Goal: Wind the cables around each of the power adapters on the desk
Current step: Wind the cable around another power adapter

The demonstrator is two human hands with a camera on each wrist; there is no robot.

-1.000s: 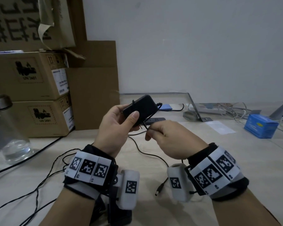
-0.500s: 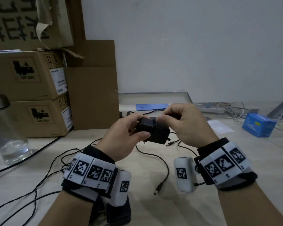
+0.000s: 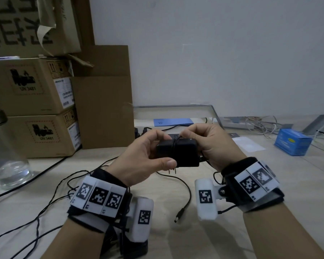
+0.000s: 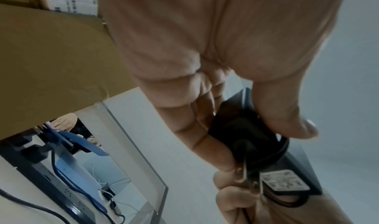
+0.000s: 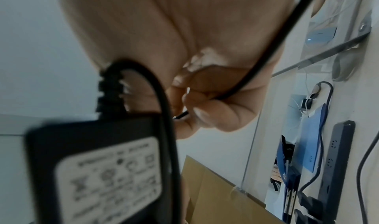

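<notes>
head: my left hand (image 3: 144, 161) grips the adapter (image 3: 178, 153) above the desk (image 3: 232, 230), right hand (image 3: 209, 144) pinching cable (image 3: 176, 142) on top, plug end (image 3: 179, 217) loose below
left wrist: thumb + fingers (image 4: 197, 130) clamp the adapter's end
right wrist: fingertips (image 5: 213, 111) nip the cable, label side facing cam

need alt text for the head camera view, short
Two hands hold a black power adapter above a pale desk: the left hand grips its end, the right hand pinches its thin black cable over the top. The cable's loose barrel plug lies on the desk, cardboard boxes stacked behind.
</notes>
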